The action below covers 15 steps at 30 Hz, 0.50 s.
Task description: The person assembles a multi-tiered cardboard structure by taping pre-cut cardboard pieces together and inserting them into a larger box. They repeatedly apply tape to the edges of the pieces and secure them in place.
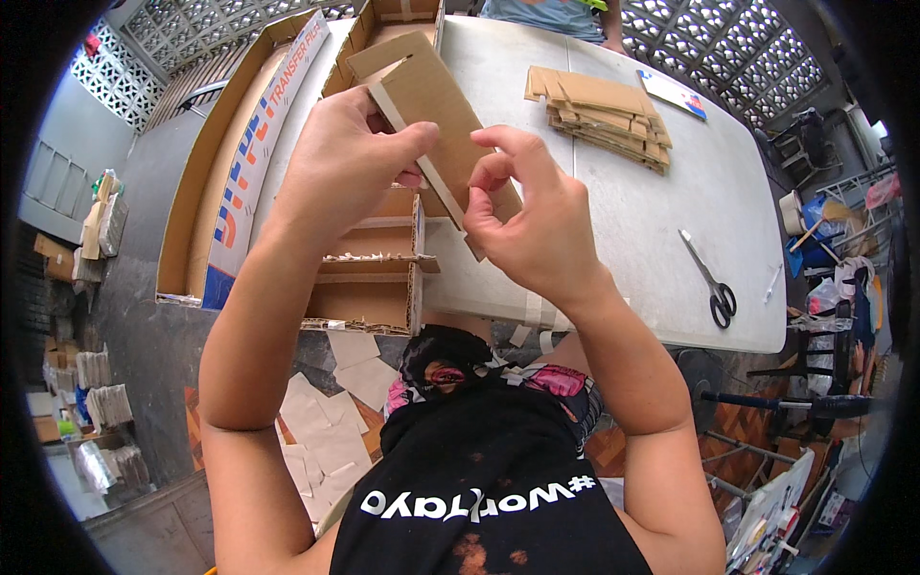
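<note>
My left hand (345, 163) grips a folded cardboard piece (436, 101) above the table's near side, its thumb lying along the front. A pale strip (422, 158) runs down the near long edge of that piece. At its lower right end is my right hand (537, 206), fingers curled and thumb bent inward; whatever lies between the fingertips is too small to make out. Beneath my left forearm and hand stands an open cardboard box with compartments (364, 297), whose inner edges look ragged.
The white table (613, 249) bears a stack of flat cardboard pieces (604, 115), scissors with black handles (714, 287) and a small printed box (671, 94). A long open carton (220, 182) lies left. Paper pieces (321, 431) litter the floor. Another person (551, 17) is across the table.
</note>
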Tool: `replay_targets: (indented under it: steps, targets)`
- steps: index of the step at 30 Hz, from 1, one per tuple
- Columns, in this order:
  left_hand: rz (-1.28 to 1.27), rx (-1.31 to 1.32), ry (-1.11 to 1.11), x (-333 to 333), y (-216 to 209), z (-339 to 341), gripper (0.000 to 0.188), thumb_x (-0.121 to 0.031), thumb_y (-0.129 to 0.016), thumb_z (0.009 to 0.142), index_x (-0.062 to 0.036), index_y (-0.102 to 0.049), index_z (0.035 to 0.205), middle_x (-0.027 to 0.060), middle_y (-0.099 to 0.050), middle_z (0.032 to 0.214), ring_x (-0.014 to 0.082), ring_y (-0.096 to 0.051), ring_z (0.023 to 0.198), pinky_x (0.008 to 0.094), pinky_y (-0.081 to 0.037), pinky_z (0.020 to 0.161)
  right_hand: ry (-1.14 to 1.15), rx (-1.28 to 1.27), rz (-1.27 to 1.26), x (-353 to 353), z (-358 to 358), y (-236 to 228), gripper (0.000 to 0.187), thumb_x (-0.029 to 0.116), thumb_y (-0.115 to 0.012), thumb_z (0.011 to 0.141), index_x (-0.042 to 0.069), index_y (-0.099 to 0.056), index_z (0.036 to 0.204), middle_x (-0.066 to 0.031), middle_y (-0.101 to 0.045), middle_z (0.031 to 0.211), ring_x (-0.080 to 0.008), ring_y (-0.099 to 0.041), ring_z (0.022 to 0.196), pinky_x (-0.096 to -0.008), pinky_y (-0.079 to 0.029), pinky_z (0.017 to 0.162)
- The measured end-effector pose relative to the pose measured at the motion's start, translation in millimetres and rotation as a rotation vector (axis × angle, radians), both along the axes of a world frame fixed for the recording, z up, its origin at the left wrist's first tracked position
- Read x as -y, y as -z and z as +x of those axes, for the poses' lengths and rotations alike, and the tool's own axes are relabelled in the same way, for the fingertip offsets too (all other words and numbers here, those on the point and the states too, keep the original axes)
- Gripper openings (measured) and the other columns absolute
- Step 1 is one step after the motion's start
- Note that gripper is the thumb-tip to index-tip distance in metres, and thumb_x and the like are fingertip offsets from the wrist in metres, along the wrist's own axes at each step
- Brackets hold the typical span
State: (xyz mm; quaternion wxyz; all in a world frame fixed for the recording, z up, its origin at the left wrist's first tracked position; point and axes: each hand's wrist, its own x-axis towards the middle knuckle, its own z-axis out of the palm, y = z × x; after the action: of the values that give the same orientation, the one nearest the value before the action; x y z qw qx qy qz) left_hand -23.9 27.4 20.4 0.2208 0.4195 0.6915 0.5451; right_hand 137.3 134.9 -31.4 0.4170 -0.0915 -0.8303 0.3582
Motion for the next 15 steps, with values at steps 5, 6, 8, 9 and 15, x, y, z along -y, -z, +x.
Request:
replay_targets:
  steps: [5, 6, 8, 9, 15]
  targets:
    - [-0.006, 0.039, -0.028, -0.1, 0.6, -2.0, 0.029, -0.012, -0.072, 0.089, 0.0092, -0.069, 0.109, 0.0122, -0.072, 0.091, 0.0116, -0.069, 0.073, 0.0237, -0.059, 0.063, -0.051, -0.033, -0.016, 0.0, 4.4, -3.8, 0.045, -0.001, -0.073, 0.079, 0.006, -0.061, 0.122, -0.012, -0.071, 0.086, -0.0294, -0.069, 0.083, -0.0399, -0.056, 0.076]
    - [-0.002, 0.054, -0.01, -0.7, 1.2, -3.4, 0.029, -0.012, -0.072, 0.089, 0.0094, -0.069, 0.109, 0.0125, -0.072, 0.091, 0.0116, -0.069, 0.073, 0.0238, -0.059, 0.064, -0.07, -0.07, 0.036, 0.0, 3.3, -3.5, 0.045, -0.001, -0.073, 0.079, 0.006, -0.061, 0.122, -0.0121, -0.072, 0.087, -0.0296, -0.07, 0.083, -0.0402, -0.056, 0.078]
    - [0.001, 0.033, -0.027, -1.2, -1.4, 0.0, 0.029, -0.012, -0.072, 0.09, 0.0097, -0.069, 0.109, 0.0132, -0.072, 0.092, 0.0121, -0.07, 0.075, 0.0243, -0.06, 0.064, -0.065, -0.073, 0.146, -0.1, 2.3, -4.5, 0.043, -0.001, -0.074, 0.08, 0.006, -0.062, 0.121, -0.0123, -0.072, 0.087, -0.0297, -0.07, 0.083, -0.0411, -0.054, 0.081]
    - [0.003, 0.023, -0.036, -1.8, -2.8, 1.8, 0.029, -0.012, -0.071, 0.09, 0.0099, -0.069, 0.109, 0.0136, -0.072, 0.092, 0.0123, -0.07, 0.076, 0.0246, -0.061, 0.065, -0.061, -0.074, 0.202, -0.2, 1.8, -4.8, 0.042, -0.001, -0.074, 0.08, 0.006, -0.062, 0.12, -0.0124, -0.073, 0.088, -0.0298, -0.07, 0.082, -0.0416, -0.054, 0.082]
    - [0.008, -0.004, -0.017, -2.6, -1.5, 1.5, 0.035, -0.015, -0.076, 0.091, 0.0099, -0.065, 0.112, 0.0138, -0.071, 0.089, 0.0114, -0.07, 0.067, 0.0224, -0.061, 0.064, -0.016, -0.09, 0.33, -1.6, -2.1, -6.0, 0.04, 0.0, -0.073, 0.081, 0.006, -0.064, 0.119, -0.0098, -0.071, 0.084, -0.0298, -0.068, 0.083, -0.0424, -0.052, 0.083]
